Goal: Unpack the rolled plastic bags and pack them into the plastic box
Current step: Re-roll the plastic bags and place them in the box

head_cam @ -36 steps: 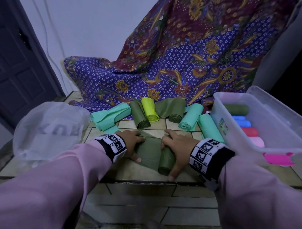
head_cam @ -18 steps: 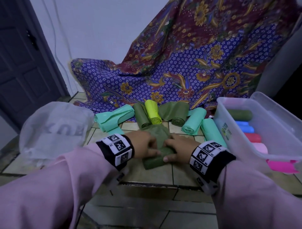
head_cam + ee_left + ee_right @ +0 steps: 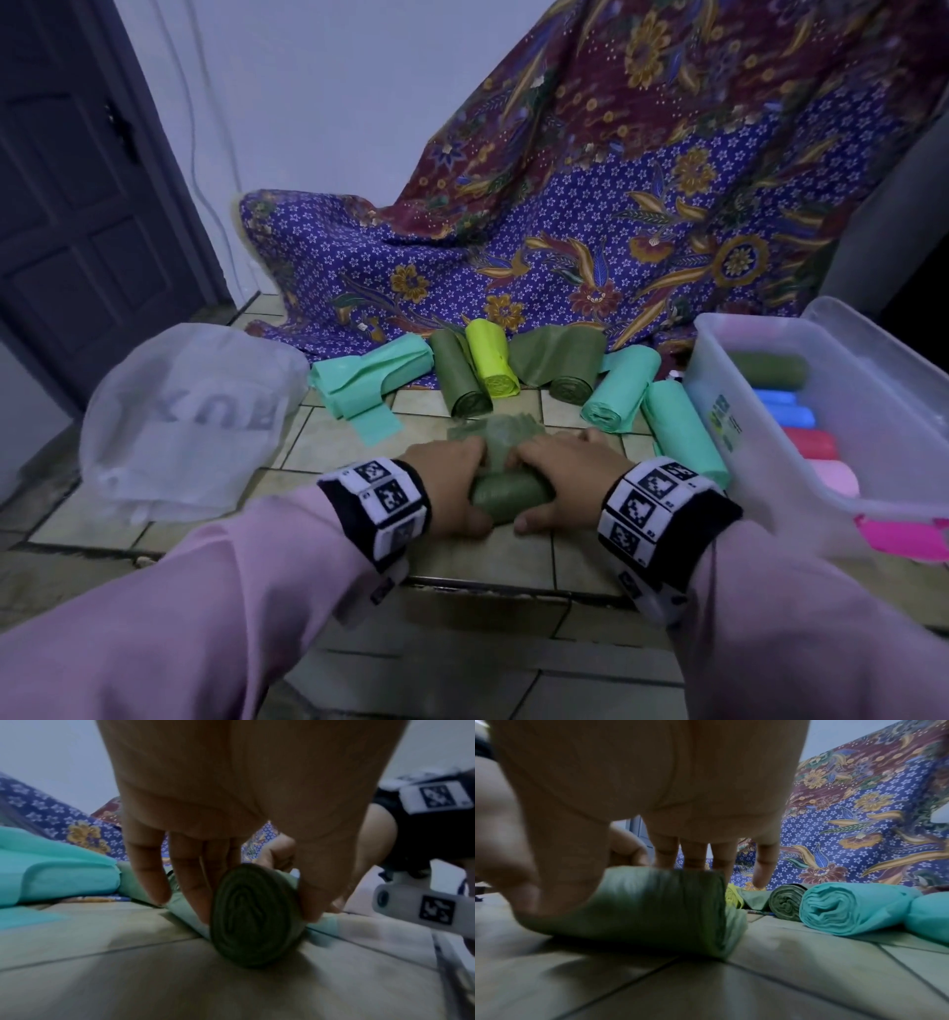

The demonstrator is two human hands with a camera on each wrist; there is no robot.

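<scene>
An olive green bag roll [image 3: 508, 496] lies crosswise on the tiled floor in front of me. My left hand [image 3: 452, 483] grips its left end and my right hand [image 3: 565, 478] grips its right end, thumbs on the near side. A short loose tail [image 3: 493, 429] of the bag stretches away from the roll. In the left wrist view the spiral end of the roll [image 3: 257, 914] sits between fingers and thumb. The right wrist view shows the thumb pressing the roll [image 3: 654, 902]. The clear plastic box [image 3: 770, 478] stands at the right, holding green, blue, red and pink rolls.
Behind my hands lie a partly unrolled mint bag [image 3: 369, 375], an olive roll [image 3: 459, 380], a yellow-green roll [image 3: 490, 360], a loosened olive roll [image 3: 565, 360] and two mint rolls [image 3: 621, 390]. A white plastic bag [image 3: 190, 416] sits left. Patterned cloth [image 3: 616, 231] drapes behind; a dark door [image 3: 77, 205] is far left.
The spread olive sheet has been rolled up. The roll has turned from lengthwise to crosswise, and both hands have come together on it.
</scene>
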